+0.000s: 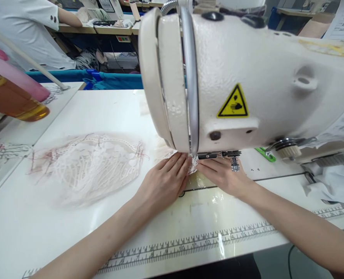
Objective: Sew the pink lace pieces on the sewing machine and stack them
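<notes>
A small piece of white lace fabric (193, 166) lies under the needle area of the white sewing machine (247, 77). My left hand (167, 178) rests flat on the cloth just left of the needle, fingers stretched out side by side. From the other side, my right hand (224, 174) has its fingertips closed at the lace's right edge, beside the presser foot. Part of that hand is hidden behind a metal attachment (218, 155). Left of my hands lies a sheer lace piece (99, 170) with loose reddish threads, somewhat blurred.
A printed ruler strip (189, 245) runs along the table's front edge. Right of the machine's needle lies a green tool (265, 154). At far left are an amber bottle (15, 97) and thread scraps (7, 152). A person in a white shirt (23, 31) sits beyond.
</notes>
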Tool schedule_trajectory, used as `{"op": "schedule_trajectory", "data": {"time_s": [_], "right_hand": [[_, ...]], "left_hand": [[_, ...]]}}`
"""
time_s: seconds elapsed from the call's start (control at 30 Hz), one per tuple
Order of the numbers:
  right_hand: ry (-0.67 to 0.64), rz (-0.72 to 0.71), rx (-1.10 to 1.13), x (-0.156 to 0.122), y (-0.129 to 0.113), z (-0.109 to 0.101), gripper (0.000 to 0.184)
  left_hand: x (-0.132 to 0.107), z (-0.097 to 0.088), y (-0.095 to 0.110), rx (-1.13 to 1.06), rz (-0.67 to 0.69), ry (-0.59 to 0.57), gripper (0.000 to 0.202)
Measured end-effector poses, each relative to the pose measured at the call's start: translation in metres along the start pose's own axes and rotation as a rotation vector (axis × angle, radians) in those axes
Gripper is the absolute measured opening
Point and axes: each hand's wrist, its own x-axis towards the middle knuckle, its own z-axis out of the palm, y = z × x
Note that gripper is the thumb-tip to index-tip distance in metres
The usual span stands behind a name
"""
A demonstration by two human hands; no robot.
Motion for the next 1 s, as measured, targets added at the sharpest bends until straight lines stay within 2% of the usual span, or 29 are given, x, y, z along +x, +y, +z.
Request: {"op": "schedule_trajectory", "data": {"time_s": [0.1, 0.37, 0.5, 0.7, 0.8, 0.9, 1.0], "right_hand": [[0.023, 0.056, -0.018, 0.0, -0.001, -0.002, 0.031], [-0.058, 0.107, 0.072, -0.009, 0.006, 0.004, 0.04], [-0.069, 0.104, 0.078, -0.006, 0.01, 0.004, 0.037], [-0.096, 0.181, 0.176, -0.003, 0.008, -0.005, 0.037], [-0.105, 0.215, 0.22, -0.001, 0.008, -0.002, 0.032], [-0.106, 0.237, 0.235, 0.001, 0.011, 0.005, 0.029], [-0.049, 0.177, 0.22, -0.002, 0.013, 0.01, 0.024]], "left_hand": [[0.0, -0.002, 0.004, 0.004, -0.032, -0.012, 0.033], [0.0, -0.004, 0.009, -0.026, -0.049, -0.045, 0.037], [0.003, -0.004, 0.011, -0.041, -0.089, -0.031, 0.035], [0.007, -0.003, 0.014, -0.068, -0.158, -0.027, 0.033], [0.007, -0.002, 0.015, -0.059, -0.174, -0.026, 0.032], [0.006, 0.0, 0.015, -0.032, -0.171, -0.003, 0.032], [0.004, 0.001, 0.015, -0.004, -0.085, 0.059, 0.03]]}}
